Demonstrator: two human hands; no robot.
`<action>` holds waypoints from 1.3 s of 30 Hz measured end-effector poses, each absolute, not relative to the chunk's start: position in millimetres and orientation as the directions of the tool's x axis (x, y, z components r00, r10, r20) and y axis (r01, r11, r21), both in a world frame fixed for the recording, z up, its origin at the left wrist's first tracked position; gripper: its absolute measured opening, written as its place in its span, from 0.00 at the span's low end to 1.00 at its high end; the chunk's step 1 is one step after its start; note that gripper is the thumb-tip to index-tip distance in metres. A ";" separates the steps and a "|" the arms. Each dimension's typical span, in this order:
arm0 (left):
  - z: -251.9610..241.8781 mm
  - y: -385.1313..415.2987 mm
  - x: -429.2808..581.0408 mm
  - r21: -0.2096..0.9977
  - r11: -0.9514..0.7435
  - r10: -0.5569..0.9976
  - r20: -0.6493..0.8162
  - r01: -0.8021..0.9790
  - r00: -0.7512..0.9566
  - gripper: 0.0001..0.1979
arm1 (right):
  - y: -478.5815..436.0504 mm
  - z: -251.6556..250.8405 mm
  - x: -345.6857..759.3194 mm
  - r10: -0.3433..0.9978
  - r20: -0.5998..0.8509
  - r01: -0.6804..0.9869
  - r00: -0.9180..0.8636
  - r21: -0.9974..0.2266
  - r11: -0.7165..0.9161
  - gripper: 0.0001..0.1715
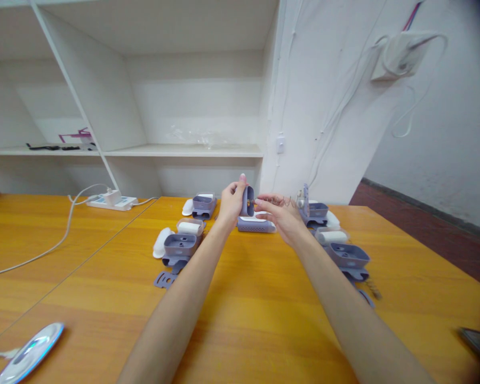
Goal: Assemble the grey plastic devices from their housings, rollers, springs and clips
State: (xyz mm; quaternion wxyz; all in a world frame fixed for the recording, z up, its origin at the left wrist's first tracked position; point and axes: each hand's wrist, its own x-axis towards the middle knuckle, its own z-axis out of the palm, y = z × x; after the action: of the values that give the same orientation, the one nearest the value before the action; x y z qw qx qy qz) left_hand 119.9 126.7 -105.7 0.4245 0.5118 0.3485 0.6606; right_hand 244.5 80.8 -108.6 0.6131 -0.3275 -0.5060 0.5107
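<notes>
My left hand [230,204] grips a grey-purple oval plastic housing [245,205], its hollow side turned to the right. From the right, my right hand [282,216] pinches a thin coil spring [287,201], whose near end is at the housing's opening. Whether the spring is fastened inside cannot be made out. Just below both hands, a grey perforated casing with a white top [256,226] lies on the table.
Left are grey trays [180,244], a white cover [162,243] and a slotted plate [165,280]. Right are similar trays [349,255], a white roll [332,236] and another spring [373,289]. A power strip [112,199] and a glowing disc [34,352] lie farther left.
</notes>
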 end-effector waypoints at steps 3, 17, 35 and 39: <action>-105.3 125.6 120.0 0.891 -0.412 0.910 0.395 -0.190 -0.123 0.29 | 80.8 -109.0 243.0 0.955 0.295 -0.266 -0.022 -0.923 0.279 0.14; -110.6 123.4 130.6 0.862 -0.487 0.871 0.468 -0.140 -0.146 0.25 | 85.4 -114.2 228.8 0.943 0.317 -0.161 0.102 -0.930 0.331 0.16; -111.7 122.6 132.9 0.847 -0.511 0.842 0.460 -0.145 -0.282 0.24 | 80.3 -114.4 230.9 0.966 0.244 -0.250 0.087 -0.933 0.258 0.19; -111.2 125.7 131.2 0.845 -0.503 0.846 0.440 -0.179 -0.303 0.25 | 78.7 -112.6 229.2 0.966 0.247 -0.317 0.077 -0.912 0.259 0.20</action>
State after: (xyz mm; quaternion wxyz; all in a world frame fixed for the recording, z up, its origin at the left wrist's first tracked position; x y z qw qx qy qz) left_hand 131.2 125.7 -111.2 0.3526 0.4736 0.3521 0.7263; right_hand 229.2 78.7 -112.6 0.6445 -0.3506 -0.4625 0.4978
